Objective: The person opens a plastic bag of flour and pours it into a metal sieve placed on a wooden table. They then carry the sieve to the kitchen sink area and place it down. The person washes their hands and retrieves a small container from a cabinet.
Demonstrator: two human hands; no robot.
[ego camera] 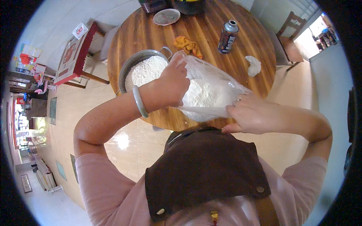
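A clear plastic bag (223, 82) with white powder (205, 94) in its lower part lies near the front edge of the round wooden table (141, 31). My left hand (174, 82), below a pale bangle, grips the bag's upper left edge. On the opposite side, my right hand (250, 113), with a ring on one finger, pinches the bag's right edge, so the plastic stretches between both hands. Just left of the bag stands a metal pot (123, 72) filled with similar white powder (148, 70). My left wrist and forearm pass over the pot's near right rim.
Behind the bag lies a crumpled orange cloth (186, 45). A gas canister (228, 36) stands upright at the back right, with a crumpled white piece (253, 66) nearer the right edge. A round plate (167, 17) and dark containers (189, 6) occupy the far side. A wooden chair (292, 36) stands right.
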